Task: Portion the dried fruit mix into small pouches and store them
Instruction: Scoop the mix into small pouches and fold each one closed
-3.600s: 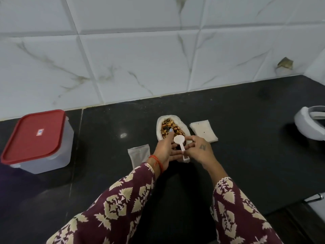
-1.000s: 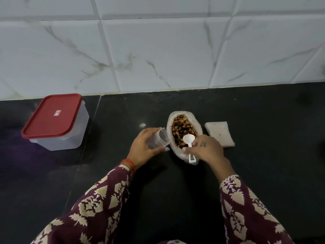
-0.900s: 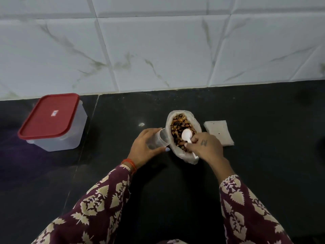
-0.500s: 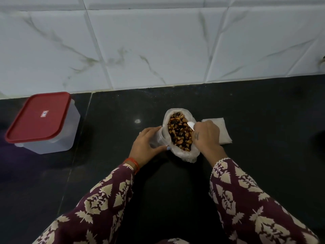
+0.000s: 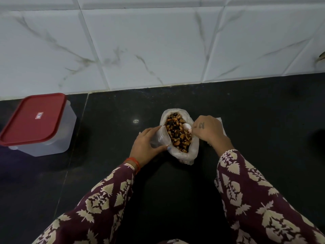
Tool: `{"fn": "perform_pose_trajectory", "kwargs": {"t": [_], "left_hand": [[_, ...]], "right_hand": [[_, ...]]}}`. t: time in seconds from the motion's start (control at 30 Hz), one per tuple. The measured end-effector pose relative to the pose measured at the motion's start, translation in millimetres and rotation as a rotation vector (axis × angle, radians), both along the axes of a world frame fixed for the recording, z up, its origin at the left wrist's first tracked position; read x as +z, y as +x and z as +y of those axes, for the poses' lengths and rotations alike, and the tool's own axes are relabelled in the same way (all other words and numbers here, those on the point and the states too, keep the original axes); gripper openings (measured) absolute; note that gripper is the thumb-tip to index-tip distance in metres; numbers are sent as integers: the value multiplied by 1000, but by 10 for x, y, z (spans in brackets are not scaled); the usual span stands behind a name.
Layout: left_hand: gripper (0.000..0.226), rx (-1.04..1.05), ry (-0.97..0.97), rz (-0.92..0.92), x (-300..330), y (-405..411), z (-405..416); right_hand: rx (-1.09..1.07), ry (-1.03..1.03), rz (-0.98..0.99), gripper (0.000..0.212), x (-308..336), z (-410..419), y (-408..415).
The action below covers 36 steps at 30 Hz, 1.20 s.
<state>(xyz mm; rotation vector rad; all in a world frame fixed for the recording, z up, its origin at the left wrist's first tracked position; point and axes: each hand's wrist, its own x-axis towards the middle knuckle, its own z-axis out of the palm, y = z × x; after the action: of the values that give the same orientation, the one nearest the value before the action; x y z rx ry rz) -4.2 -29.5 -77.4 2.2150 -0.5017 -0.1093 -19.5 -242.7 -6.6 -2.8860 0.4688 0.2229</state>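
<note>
An open white plastic bag (image 5: 186,156) of brown dried fruit mix (image 5: 177,132) lies on the black counter. My left hand (image 5: 146,147) grips a small clear pouch (image 5: 161,140), its mouth held open against the bag's left side. My right hand (image 5: 208,131) holds a white plastic spoon (image 5: 186,126) whose bowl is down in the mix at the bag's right edge; the handle is hidden under my fingers.
A clear storage box with a red lid (image 5: 35,118) stands at the left by the white tiled wall (image 5: 158,46). A stack of flat white pouches (image 5: 222,126) peeks out behind my right hand. Black counter (image 5: 263,111) stretches right and toward me.
My left hand picked up a clear pouch and brought it to the bag. My right hand turned the spoon over and dug it into the mix at the bag's right side.
</note>
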Motion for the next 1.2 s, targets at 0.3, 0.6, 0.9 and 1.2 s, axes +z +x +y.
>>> {"fn": "perform_pose_trajectory", "kwargs": {"t": [0.3,0.6,0.9,1.2], "left_hand": [[75,-2,6,3,1,21,-70],[78,-11,31,30,53,11,-66],[76,-22,-47,27,198,27,-42],[74,-11,-133,65,346,94,-162]], "right_hand": [[-86,265,108,22,-145,-21,125],[-284,825,177,20,-86,28,63],[-277,983,51,24,-54,-108,-98],[-63,794,-215,19,157,188,-295]]}}
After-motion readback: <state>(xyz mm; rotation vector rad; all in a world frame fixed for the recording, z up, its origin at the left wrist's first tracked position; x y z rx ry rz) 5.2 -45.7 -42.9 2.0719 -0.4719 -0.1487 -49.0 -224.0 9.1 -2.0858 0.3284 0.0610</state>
